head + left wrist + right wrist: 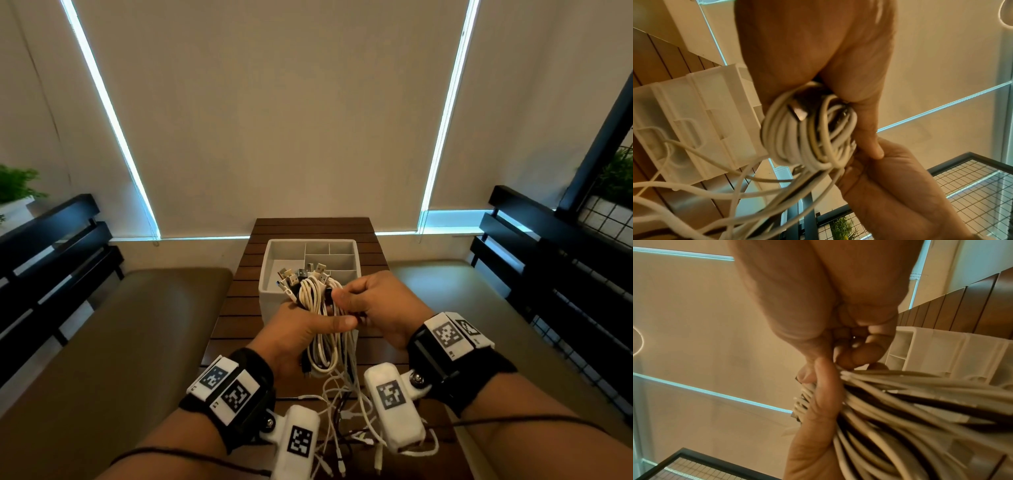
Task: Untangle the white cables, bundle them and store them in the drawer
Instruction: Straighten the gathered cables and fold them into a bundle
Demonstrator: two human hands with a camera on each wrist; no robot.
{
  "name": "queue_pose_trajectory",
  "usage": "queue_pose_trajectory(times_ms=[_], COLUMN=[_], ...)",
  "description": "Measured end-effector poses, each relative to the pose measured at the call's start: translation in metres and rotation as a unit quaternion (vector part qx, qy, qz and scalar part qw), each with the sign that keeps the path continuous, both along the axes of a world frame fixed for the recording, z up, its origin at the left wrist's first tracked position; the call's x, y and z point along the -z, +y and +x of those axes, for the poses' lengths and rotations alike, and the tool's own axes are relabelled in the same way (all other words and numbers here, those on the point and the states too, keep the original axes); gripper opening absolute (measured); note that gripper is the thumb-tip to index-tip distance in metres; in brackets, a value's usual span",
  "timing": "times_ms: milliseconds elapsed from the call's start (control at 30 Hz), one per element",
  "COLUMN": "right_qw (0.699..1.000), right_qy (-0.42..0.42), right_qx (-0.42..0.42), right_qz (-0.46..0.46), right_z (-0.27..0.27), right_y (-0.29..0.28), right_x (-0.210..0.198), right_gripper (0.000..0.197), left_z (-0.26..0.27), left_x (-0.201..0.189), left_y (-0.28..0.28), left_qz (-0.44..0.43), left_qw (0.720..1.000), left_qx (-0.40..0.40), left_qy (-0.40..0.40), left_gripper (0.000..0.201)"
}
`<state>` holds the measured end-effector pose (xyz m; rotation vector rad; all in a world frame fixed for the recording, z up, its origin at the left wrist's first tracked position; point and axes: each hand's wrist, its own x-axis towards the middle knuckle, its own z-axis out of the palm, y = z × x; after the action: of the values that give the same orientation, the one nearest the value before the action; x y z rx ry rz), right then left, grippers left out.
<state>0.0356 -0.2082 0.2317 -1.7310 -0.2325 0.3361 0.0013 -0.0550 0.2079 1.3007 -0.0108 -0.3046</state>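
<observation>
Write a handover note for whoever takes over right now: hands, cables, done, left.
Left hand: grips the looped cable bundle in its fist, above the table.
Right hand: pinches the bundle's strands from the right side.
Loose cable tails hang from the bundle onto the table, tangled near the wrists.
White organiser tray stands behind the hands; no cables visible in it.
Done: part coiled, plugs gathered at the top.
Left: untangle the tails, finish the bundle, store it.
</observation>
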Motion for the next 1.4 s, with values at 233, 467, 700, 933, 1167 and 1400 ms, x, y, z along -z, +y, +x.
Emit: queue_pose_trajectory(times_ms=[233, 467, 700, 933, 1167, 1400], right_qw=[0.993, 0.987, 0.991, 0.937, 0.919, 0.93], right_qy=[-0.092, -0.154, -0.06, -0.254, -0.264, -0.203], right_qx=[0.018, 0.041, -0.112, -0.077, -0.072, -0.149], right_qz=[-0.069, -0.005, -0.037, -0.229, -0.284, -0.266], right_z=[-0.002, -0.008, -0.018, -0.021, -0.023, -0.029], right_y=[0.006, 0.01, 0.002, 0.015, 0.012, 0.014], right_x=[0.0, 0.001, 0.02, 0.022, 0.018, 0.007], right_gripper=[0.018, 0.035, 0.057, 0.023, 0.036, 0.024], left_z=[-0.001, 0.004, 0.013, 0.015, 0.01, 0.005], left_x=[0.006, 0.003, -0.013, -0.012, -0.011, -0.009], left_y=[-0.003, -0.008, -0.001, 0.002, 0.0, -0.005], left_qz=[0.037, -0.004, -0.105, -0.107, -0.12, -0.126], left_qw=[0.998, 0.994, 0.989, 0.989, 0.99, 0.987], left_qx=[-0.036, -0.097, -0.102, -0.105, -0.069, -0.095], left_qy=[-0.024, -0.04, -0.033, -0.004, 0.009, 0.005], left_gripper=[0.033, 0.037, 0.021, 0.04, 0.032, 0.012])
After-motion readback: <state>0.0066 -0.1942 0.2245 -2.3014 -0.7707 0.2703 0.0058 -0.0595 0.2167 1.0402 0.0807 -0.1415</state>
